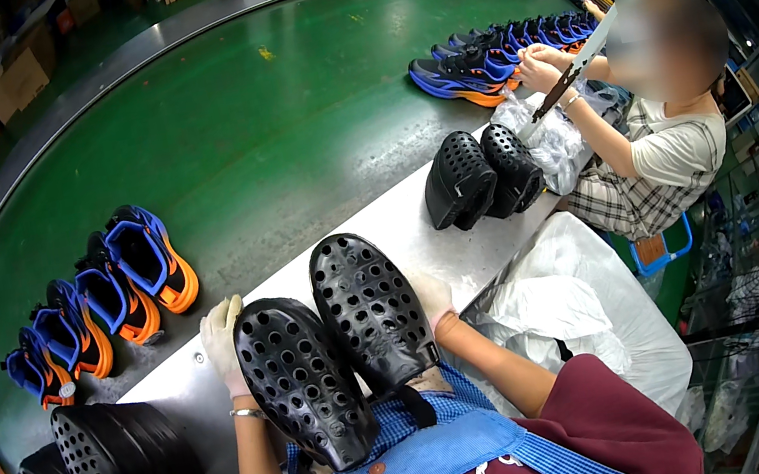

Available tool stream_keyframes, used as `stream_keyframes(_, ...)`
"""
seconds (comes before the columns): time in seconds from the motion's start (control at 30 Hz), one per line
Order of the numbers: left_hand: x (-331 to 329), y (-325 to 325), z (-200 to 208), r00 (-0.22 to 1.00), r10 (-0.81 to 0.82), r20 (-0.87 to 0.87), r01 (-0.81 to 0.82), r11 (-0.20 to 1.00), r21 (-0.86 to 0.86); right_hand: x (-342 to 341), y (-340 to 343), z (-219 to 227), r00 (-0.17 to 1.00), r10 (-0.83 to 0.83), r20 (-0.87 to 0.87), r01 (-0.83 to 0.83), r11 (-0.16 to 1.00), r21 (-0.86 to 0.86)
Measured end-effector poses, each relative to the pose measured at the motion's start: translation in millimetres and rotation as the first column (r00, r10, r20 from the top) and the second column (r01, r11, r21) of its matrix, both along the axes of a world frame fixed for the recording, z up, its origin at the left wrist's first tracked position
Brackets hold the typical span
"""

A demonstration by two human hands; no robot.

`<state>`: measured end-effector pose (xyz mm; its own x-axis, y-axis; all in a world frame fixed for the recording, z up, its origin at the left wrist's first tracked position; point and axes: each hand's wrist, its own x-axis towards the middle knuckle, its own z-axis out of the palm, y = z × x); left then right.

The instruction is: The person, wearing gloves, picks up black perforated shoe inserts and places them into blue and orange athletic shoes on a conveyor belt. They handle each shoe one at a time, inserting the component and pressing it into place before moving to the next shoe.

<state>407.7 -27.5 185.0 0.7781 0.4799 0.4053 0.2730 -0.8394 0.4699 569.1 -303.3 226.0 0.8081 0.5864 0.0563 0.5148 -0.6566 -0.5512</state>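
Observation:
Two black shoe-shaped forms full of round holes are held up side by side in front of my blue apron. My left hand (220,344), in a pale glove, grips the outer side of the left perforated form (295,379). The right perforated form (369,305) is gripped from its outer side by my right hand (433,297), also gloved. Both forms hide most of my fingers. Beyond my left hand, black, blue and orange sneakers (155,259) stand in a row on the green conveyor belt (209,135).
More black perforated forms (129,459) stand at the left, and another pair (463,180) on the metal ledge (404,204) ahead right. A co-worker (674,124) sits at right beside clear plastic bags and a sneaker row (468,74). White plastic sheeting (574,304) covers something near my right elbow.

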Motion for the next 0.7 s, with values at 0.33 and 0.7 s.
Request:
stream_keyframes(0.33, 2, -3, -1, 0.999, 0.034, -0.036, -0.034, 0.999, -0.009, 3, 0, -4, 1.000, -0.003, -0.028, 0.002, 1.000, -0.021)
stream_keyframes(0.7, 2, 4, -17, 1.000, 0.014, -0.023, -0.015, 0.999, -0.048, 4, 3, 0, 0.998, -0.008, -0.057, 0.004, 0.998, -0.066)
